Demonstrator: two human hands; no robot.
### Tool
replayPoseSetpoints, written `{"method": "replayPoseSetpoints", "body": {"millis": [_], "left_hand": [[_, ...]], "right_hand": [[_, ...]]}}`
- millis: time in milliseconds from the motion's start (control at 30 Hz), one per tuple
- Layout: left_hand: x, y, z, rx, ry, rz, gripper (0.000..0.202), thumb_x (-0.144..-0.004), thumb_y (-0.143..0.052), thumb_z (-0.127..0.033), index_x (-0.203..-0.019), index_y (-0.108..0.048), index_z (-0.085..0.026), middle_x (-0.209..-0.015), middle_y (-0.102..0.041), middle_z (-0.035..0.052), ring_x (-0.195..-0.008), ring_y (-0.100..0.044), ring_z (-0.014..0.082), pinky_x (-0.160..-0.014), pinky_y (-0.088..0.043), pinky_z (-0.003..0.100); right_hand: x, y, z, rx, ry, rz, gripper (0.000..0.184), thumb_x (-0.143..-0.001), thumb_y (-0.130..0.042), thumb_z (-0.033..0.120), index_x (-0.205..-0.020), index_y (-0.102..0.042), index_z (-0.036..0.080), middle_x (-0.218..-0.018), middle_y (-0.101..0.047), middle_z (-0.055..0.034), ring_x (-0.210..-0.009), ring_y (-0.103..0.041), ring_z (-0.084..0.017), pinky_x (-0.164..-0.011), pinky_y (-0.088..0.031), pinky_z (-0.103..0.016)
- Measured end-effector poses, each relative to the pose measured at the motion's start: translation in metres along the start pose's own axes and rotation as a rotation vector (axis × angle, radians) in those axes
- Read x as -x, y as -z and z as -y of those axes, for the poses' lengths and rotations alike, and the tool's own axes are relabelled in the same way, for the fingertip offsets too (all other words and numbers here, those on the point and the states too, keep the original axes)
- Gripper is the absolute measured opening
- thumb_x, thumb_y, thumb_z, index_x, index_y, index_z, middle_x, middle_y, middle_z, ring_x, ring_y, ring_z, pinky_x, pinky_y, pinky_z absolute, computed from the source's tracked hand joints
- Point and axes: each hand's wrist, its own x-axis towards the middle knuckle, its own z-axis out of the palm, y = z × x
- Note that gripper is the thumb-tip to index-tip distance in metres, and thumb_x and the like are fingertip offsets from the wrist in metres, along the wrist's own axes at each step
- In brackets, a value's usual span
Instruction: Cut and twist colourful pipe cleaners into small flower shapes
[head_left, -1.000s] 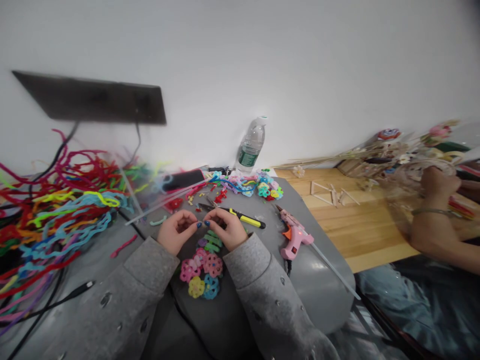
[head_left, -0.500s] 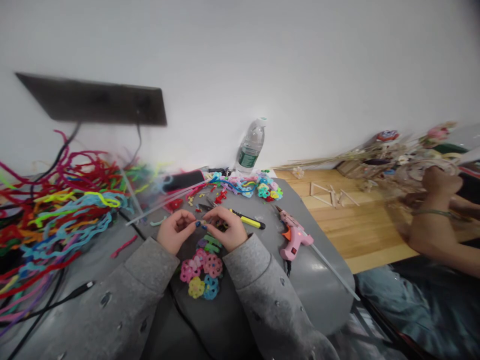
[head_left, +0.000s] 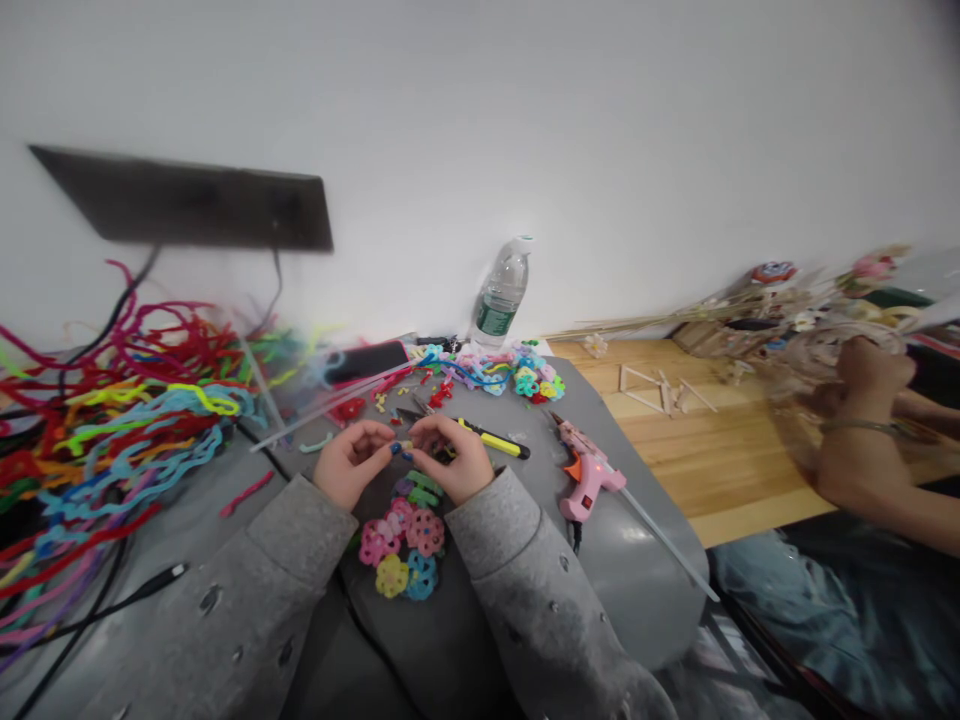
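Note:
Over the grey table (head_left: 630,590), my left hand (head_left: 351,465) and my right hand (head_left: 459,465) meet fingertip to fingertip. Both are closed in a pinch on something small and pale, too tiny to name. Just below them lie pipe-cleaner flowers (head_left: 405,535) in pink, yellow, blue and green. A yellow and black utility knife (head_left: 495,440) rests beyond my right hand, and pliers (head_left: 421,405) are partly hidden behind my fingers. Farther right, a pink glue gun (head_left: 592,480) lies on its side with a glue stick (head_left: 660,535) in its back.
Loose pipe cleaners (head_left: 150,430) heap up on the left, beside a black cable (head_left: 112,600). At the back stand a water bottle (head_left: 502,295) and more fuzzy flowers (head_left: 536,375), near a phone (head_left: 367,362). A co-worker's arm (head_left: 862,440) works over the wooden table (head_left: 660,450) at right.
My hands stay almost in place, still pinched together. The co-worker's hand at right has shifted slightly.

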Motion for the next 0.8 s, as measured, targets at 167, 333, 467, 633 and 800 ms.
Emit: {"method": "replayPoseSetpoints", "body": {"millis": [167, 333, 467, 633, 800], "left_hand": [[0.0014, -0.0008, 0.0012, -0.049, -0.072, 0.018, 0.024, -0.057, -0.072, -0.029, -0.073, -0.061, -0.016, -0.064, -0.063, -0.0003, -0.058, -0.057, 0.0127, -0.055, -0.044, 0.023], [0.0026, 0.0006, 0.0037, -0.096, -0.122, 0.045, 0.017, -0.063, -0.068, -0.025, -0.075, -0.062, -0.015, -0.066, -0.063, 0.0004, -0.062, -0.058, 0.0129, -0.057, -0.044, 0.022], [0.0029, 0.0009, 0.0040, -0.078, -0.144, 0.082, 0.016, -0.064, -0.068, -0.025, -0.076, -0.063, -0.015, -0.067, -0.064, 0.0015, -0.065, -0.060, 0.0139, -0.061, -0.046, 0.023], [0.0032, 0.0005, 0.0042, -0.055, -0.160, 0.104, 0.016, -0.066, -0.068, -0.024, -0.078, -0.063, -0.015, -0.072, -0.066, 0.0027, -0.070, -0.062, 0.0149, -0.065, -0.049, 0.024], [0.0019, 0.0047, 0.0099, -0.087, -0.214, 0.162, 0.017, -0.071, -0.066, -0.025, -0.085, -0.063, -0.016, -0.079, -0.067, 0.0043, -0.076, -0.064, 0.0159, -0.069, -0.050, 0.025]], "right_hand": [[0.0005, -0.0011, 0.0005, -0.035, -0.093, 0.044, 0.010, -0.076, -0.058, 0.024, -0.082, -0.061, 0.016, -0.064, -0.060, -0.0008, -0.052, -0.052, -0.011, -0.048, -0.039, -0.021], [-0.0003, -0.0007, 0.0017, -0.017, -0.111, 0.075, 0.009, -0.074, -0.060, 0.025, -0.075, -0.061, 0.016, -0.059, -0.056, 0.0014, -0.048, -0.045, -0.009, -0.047, -0.037, -0.020], [-0.0006, 0.0007, 0.0006, -0.030, -0.126, 0.068, 0.011, -0.075, -0.061, 0.027, -0.075, -0.062, 0.016, -0.059, -0.057, 0.0010, -0.049, -0.045, -0.009, -0.048, -0.038, -0.021], [0.0000, 0.0016, -0.0019, -0.040, -0.130, 0.059, 0.013, -0.075, -0.062, 0.029, -0.078, -0.063, 0.017, -0.064, -0.062, -0.0009, -0.053, -0.050, -0.011, -0.050, -0.039, -0.022], [-0.0003, 0.0018, -0.0024, -0.028, -0.110, 0.045, 0.012, -0.075, -0.061, 0.029, -0.080, -0.062, 0.017, -0.064, -0.060, -0.0005, -0.055, -0.051, -0.012, -0.051, -0.039, -0.023]]}}
